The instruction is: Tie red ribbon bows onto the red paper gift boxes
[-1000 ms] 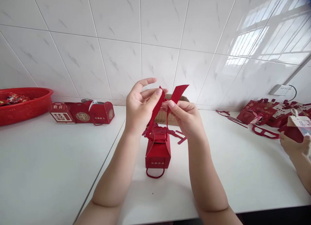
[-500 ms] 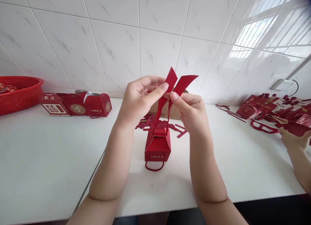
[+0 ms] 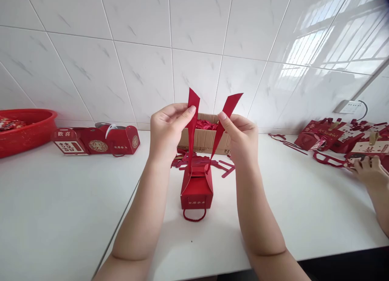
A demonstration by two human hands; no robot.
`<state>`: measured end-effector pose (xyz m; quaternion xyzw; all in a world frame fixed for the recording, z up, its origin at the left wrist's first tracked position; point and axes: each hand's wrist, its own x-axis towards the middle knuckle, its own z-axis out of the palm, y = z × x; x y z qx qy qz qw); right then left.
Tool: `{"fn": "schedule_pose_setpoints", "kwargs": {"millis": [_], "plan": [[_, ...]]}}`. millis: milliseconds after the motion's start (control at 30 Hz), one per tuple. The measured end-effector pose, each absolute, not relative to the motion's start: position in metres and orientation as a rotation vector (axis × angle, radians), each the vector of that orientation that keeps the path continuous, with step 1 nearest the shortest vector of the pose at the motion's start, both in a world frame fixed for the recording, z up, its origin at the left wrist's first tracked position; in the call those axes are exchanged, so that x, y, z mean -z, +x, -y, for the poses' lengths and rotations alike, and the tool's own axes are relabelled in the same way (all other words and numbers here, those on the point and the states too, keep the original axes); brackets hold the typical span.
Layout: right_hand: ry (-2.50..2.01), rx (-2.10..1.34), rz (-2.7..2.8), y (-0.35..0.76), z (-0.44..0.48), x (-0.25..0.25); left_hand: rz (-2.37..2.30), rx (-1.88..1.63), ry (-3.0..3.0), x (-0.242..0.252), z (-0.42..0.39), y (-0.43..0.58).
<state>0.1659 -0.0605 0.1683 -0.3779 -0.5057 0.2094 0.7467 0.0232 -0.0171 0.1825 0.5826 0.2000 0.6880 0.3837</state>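
Observation:
A small red gift box (image 3: 197, 190) stands on the white table (image 3: 60, 208) in front of me, a red cord loop hanging at its front. Two long red paper strips rise from its top. My left hand (image 3: 168, 127) pinches the left strip (image 3: 192, 123) between thumb and fingers. My right hand (image 3: 240, 133) pinches the right strip (image 3: 223, 119). The strips are held apart in a V above the box.
A cardboard box (image 3: 205, 138) of red pieces stands behind, with loose red strips (image 3: 200, 162) before it. Finished red boxes (image 3: 97, 140) and a red basin (image 3: 24, 129) sit at left. At right lie more red boxes (image 3: 334, 133) and another person's hand (image 3: 366, 171).
The two strips were crossed and held together between my hands; now my hands have moved apart and the strips stand separated in a V.

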Motion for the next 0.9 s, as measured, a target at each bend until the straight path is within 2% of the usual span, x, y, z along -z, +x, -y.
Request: {"fn": "schedule_pose_setpoints", "kwargs": {"millis": [900], "plan": [[-0.765, -0.565, 1.155, 0.162, 0.069, -0.169, -0.394, -1.868, 1.513, -0.175, 0.020, 0.037]]}}
